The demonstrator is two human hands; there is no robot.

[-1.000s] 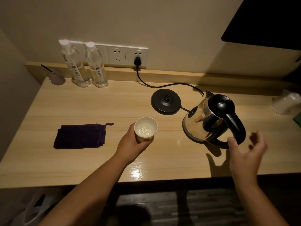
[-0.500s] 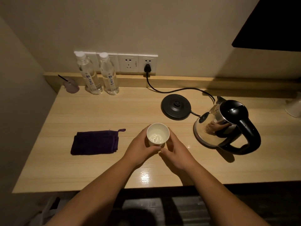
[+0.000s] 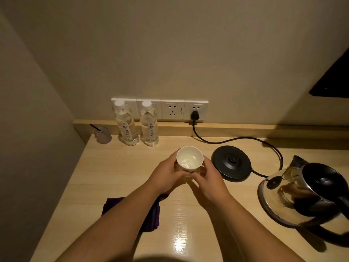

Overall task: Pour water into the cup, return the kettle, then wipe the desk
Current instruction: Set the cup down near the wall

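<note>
- Beige walls meet in a corner behind a light wooden tabletop with a raised back ledge.
- Cup: white, held above the tabletop between both hands, mouth tilted toward the camera. A little clear water shows at its bottom.
- Left hand: grip closed around the left side of the cup, fingers wrapped under it.
- Right hand: grip closed on the right side and underside of the cup; fingertips of the 2 hands meet beneath it.
- Kettle: glass and steel body with black lid and handle, standing on the tabletop at the right edge of view, off its base and apart from both hands.
- Kettle base: black disc on the tabletop, just right of the cup, between cup and kettle.
- Cord: black, runs from the base to a plug in the rightmost wall socket.
- Cloth: dark purple, folded, lying on the tabletop below the left forearm, which covers most of it.
- 2 water bottles: clear, white caps, upright side by side against the back ledge, left of the sockets.
- Small clear item with a dark stick, in the far left corner; type cannot be told.
</note>
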